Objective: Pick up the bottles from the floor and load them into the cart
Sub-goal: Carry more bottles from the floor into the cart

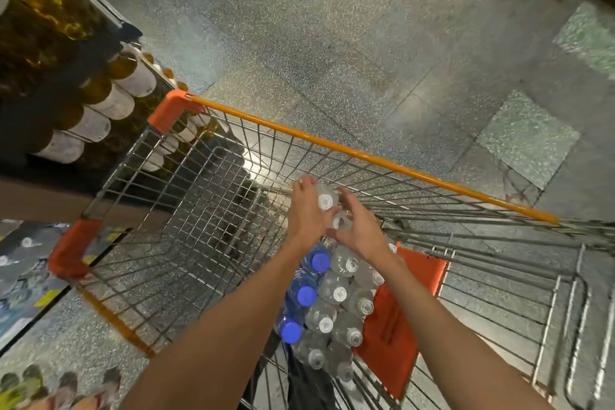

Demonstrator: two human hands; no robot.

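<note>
Both my arms reach into a wire shopping cart (349,151) with an orange rim. My left hand (304,210) grips a clear water bottle with a white cap (325,200), held upright above the cart's right side. My right hand (361,230) holds a second clear bottle (341,221) just below and beside the first. Under my wrists stand several clear white-capped bottles (339,293) in rows against the cart's right wall, with three blue-capped bottles (306,295) on their left.
The left and middle of the cart's wire floor (186,243) hold nothing. An orange child-seat flap (396,326) lies at the cart's right. Shelves of amber bottles (100,100) stand at the left, and packed bottles (23,263) lie at lower left. Speckled tile floor (332,43) stretches ahead.
</note>
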